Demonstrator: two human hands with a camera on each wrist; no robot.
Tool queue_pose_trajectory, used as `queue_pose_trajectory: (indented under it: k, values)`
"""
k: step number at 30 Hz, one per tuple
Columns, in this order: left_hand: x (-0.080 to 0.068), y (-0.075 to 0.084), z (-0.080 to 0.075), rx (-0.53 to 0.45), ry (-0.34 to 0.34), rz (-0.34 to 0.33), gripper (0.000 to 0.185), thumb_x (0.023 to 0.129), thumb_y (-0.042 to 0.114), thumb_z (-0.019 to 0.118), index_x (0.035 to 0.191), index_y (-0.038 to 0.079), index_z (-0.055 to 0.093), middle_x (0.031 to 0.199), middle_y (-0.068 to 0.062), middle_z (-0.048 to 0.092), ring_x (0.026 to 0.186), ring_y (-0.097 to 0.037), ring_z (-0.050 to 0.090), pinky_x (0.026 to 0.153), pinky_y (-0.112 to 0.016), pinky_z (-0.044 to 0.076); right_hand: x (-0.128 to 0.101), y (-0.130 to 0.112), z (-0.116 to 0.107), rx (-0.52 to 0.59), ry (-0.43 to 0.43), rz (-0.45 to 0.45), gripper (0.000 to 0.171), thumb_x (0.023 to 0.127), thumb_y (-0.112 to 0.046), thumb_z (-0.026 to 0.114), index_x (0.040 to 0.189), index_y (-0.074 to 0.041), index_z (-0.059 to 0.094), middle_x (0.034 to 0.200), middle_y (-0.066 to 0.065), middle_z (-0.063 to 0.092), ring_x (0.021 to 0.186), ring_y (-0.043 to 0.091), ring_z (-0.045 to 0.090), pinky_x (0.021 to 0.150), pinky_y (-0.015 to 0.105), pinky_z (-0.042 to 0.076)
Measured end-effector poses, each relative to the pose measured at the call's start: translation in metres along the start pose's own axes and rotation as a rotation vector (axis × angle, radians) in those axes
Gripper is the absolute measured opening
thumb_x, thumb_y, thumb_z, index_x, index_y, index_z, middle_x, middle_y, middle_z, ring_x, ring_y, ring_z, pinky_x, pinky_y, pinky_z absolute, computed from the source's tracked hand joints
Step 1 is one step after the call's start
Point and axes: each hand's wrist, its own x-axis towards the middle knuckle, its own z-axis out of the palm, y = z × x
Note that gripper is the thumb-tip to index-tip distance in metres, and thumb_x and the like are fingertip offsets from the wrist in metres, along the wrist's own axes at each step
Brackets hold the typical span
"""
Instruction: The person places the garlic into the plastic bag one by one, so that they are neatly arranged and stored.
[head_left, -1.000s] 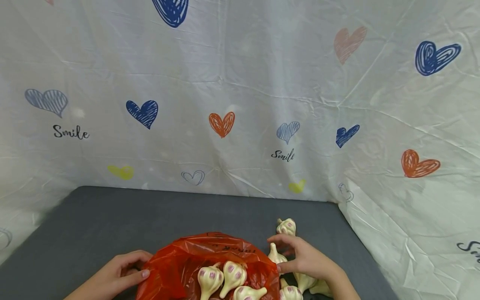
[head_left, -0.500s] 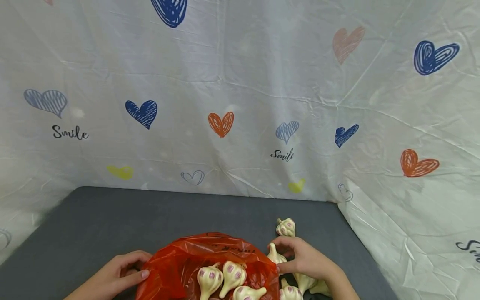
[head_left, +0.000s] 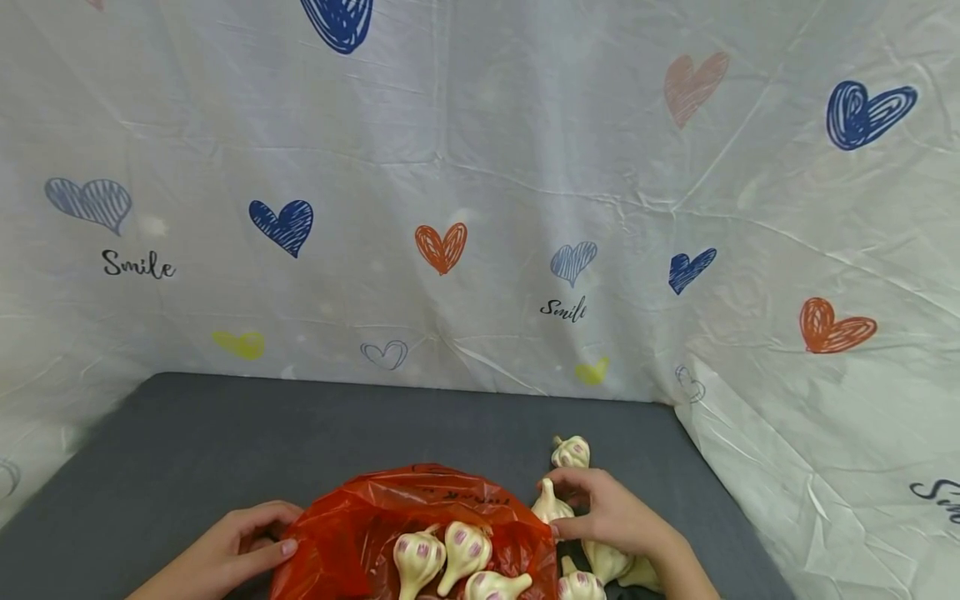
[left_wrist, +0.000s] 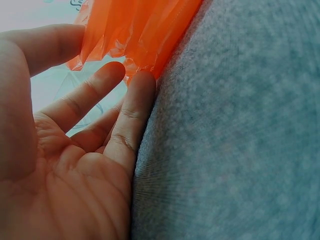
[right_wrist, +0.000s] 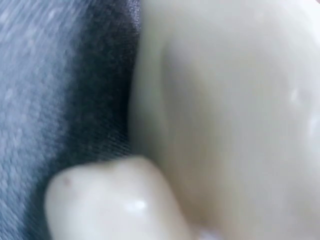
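Observation:
A red plastic bag (head_left: 360,521) lies open at the near edge of the grey table (head_left: 225,433), with several garlic bulbs (head_left: 442,554) inside. My left hand (head_left: 273,533) holds the bag's left rim between thumb and fingers; the left wrist view shows the left hand (left_wrist: 95,52) at the bag's crinkled edge (left_wrist: 145,25). My right hand (head_left: 564,503) is just right of the bag, fingers curled round one garlic bulb (head_left: 546,502). The right wrist view is a blurred close-up of cream garlic (right_wrist: 225,100).
One loose garlic bulb (head_left: 572,452) lies just beyond my right hand, and a few more (head_left: 600,562) lie under my wrist. A white sheet printed with hearts (head_left: 480,208) walls in the back and both sides.
My right hand has raised the garlic bulb it holds slightly and drawn it a little toward the bag. My left hand and the bag have stayed put.

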Motion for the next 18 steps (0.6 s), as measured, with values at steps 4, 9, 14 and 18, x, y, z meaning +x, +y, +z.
queue_pose_trajectory:
  k: [4, 9, 14, 18]
  values:
    - [-0.001, 0.001, 0.000, -0.001, -0.004, 0.005, 0.036, 0.116, -0.004, 0.040, 0.146, -0.005, 0.061, 0.133, -0.010, 0.072, 0.105, -0.028, 0.073, 0.089, -0.038, 0.063, 0.000, -0.001, -0.001, -0.030, 0.027, -0.014, 0.044, 0.100, -0.022, 0.082, 0.138, -0.005, 0.071, 0.132, 0.010, 0.071, 0.113, 0.021, 0.070, 0.093, 0.036, 0.058]
    - [-0.002, 0.001, 0.000, 0.024, 0.005, 0.018, 0.036, 0.116, -0.006, 0.040, 0.145, -0.006, 0.061, 0.134, -0.007, 0.072, 0.105, -0.026, 0.073, 0.089, -0.036, 0.063, 0.000, -0.005, -0.001, -0.054, 0.073, -0.006, 0.045, 0.100, -0.026, 0.083, 0.138, -0.004, 0.070, 0.131, 0.006, 0.071, 0.115, 0.024, 0.071, 0.096, 0.038, 0.059]
    - [-0.001, -0.001, 0.000, 0.040, 0.004, 0.049, 0.036, 0.115, -0.008, 0.040, 0.145, -0.006, 0.060, 0.133, -0.006, 0.072, 0.106, -0.023, 0.073, 0.089, -0.035, 0.063, 0.000, -0.009, 0.000, -0.088, 0.184, 0.028, 0.051, 0.097, -0.032, 0.087, 0.137, -0.006, 0.070, 0.130, 0.002, 0.072, 0.121, 0.029, 0.070, 0.097, 0.038, 0.059]
    - [0.000, -0.001, 0.000, 0.052, 0.000, 0.072, 0.037, 0.115, -0.009, 0.039, 0.145, -0.006, 0.061, 0.132, -0.007, 0.073, 0.106, -0.023, 0.073, 0.088, -0.036, 0.063, 0.001, -0.011, 0.000, -0.093, 0.273, 0.057, 0.055, 0.095, -0.034, 0.089, 0.138, -0.006, 0.069, 0.130, 0.004, 0.073, 0.118, 0.033, 0.071, 0.093, 0.037, 0.060]
